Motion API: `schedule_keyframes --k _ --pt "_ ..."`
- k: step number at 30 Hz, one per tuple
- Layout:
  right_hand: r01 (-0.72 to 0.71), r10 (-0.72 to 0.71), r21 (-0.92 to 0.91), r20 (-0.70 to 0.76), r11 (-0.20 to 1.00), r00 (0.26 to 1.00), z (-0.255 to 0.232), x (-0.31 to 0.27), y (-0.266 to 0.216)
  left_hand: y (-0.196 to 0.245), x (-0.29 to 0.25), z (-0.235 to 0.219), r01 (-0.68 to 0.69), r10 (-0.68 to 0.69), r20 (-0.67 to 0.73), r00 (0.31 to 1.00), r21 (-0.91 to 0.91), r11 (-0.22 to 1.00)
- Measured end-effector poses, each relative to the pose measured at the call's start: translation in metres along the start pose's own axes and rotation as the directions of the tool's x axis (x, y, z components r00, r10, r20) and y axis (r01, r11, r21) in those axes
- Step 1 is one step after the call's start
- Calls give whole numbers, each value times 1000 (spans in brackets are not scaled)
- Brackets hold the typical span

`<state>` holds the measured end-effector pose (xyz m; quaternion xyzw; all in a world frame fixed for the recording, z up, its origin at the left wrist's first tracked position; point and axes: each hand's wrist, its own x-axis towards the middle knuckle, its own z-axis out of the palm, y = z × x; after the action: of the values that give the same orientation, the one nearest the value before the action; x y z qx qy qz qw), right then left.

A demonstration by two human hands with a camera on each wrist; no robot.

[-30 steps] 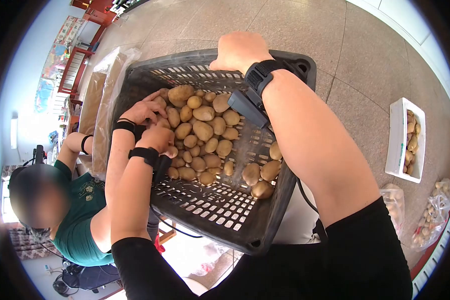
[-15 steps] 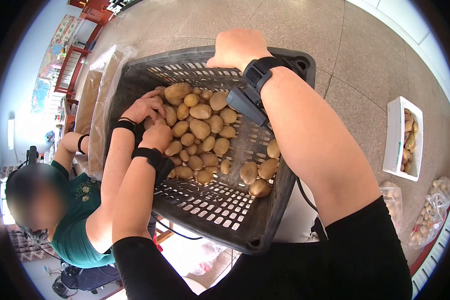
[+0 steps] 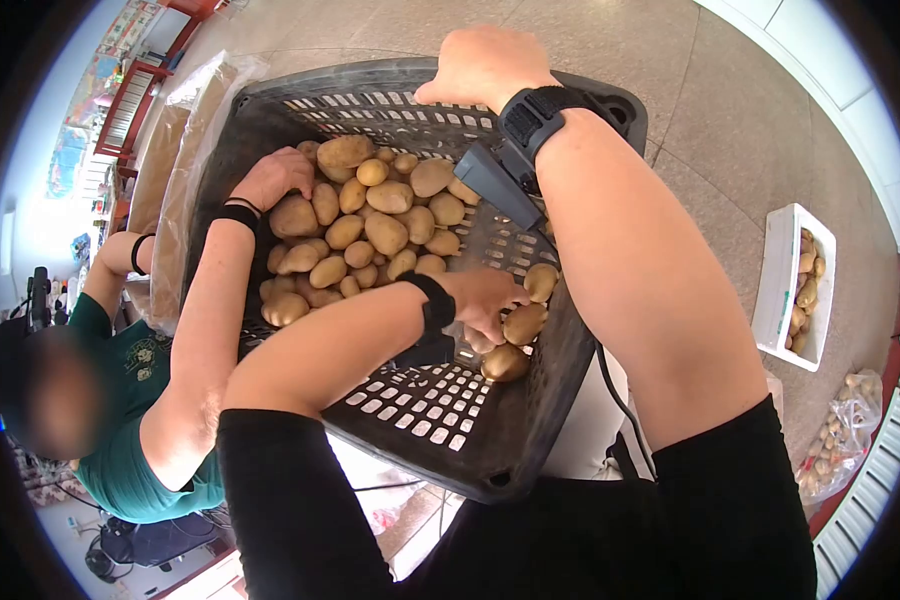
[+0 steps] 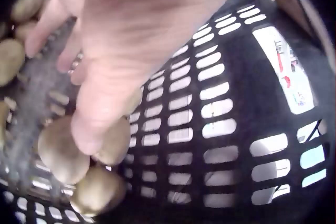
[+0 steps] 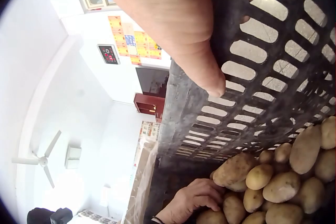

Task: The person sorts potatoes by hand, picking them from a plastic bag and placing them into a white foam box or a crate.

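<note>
Now the left hand [image 3: 478, 295] reaches down with fingers spread, its thumb touching loose potatoes [image 3: 505, 363] toward four o'clock in the slotted black plastic crate [image 3: 530, 420]; well apart, near twelve, the right hand [image 3: 490, 66] grips the rim. A white printed sheet [image 4: 298, 90] bears illegible red marks.

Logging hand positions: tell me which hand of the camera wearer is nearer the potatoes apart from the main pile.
Left. The left hand is right at those potatoes; the right hand grips the crate's rim, farther from them.
</note>
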<state>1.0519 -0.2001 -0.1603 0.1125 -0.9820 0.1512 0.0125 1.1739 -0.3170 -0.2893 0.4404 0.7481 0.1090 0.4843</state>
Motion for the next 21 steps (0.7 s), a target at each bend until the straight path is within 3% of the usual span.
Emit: schedule_keyframes --k 1,2,3,5,6,7,9,11,13,16,19,21 --pt "-1 1 5 3 1000 1000 0 1 0 1 6 7 17 -16 11 1000 -135 991" --pt "-2 2 13 6 1000 1000 1 1 0 -22 21 39 -34 15 -112 994 -169 985" --pt "-4 4 11 8 1000 1000 0 0 0 -22 23 49 -37 18 -112 994 -171 985" --pt "-35 34 33 31 999 999 -4 -2 -2 -21 23 62 56 -120 -189 975 -315 948" --pt "-38 37 35 26 999 999 -3 -1 -1 -24 25 71 57 -120 -188 975 -310 949" --pt "-28 28 25 12 999 1000 -2 -1 -1 -28 27 79 192 -287 -198 937 -393 899" --pt "-19 19 11 -12 1000 1000 -2 0 -1 -28 28 83 313 -445 -202 873 -468 826" --pt "-35 35 -1 15 999 999 -2 1 -2 -25 30 84 360 -424 -150 893 -328 874" --pt "-30 30 23 20 999 999 -2 0 -1 -19 30 82 355 -465 -197 863 -420 835" --pt "-31 29 52 36 998 999 -3 1 0 -12 29 73 365 -461 -122 879 -451 815" --pt "3 -4 47 6 999 1000 -4 0 0 -10 28 71 319 -455 -175 873 -503 804" --pt "-23 22 39 27 999 999 -4 1 0 -32 33 69 222 -355 -222 908 -462 858"
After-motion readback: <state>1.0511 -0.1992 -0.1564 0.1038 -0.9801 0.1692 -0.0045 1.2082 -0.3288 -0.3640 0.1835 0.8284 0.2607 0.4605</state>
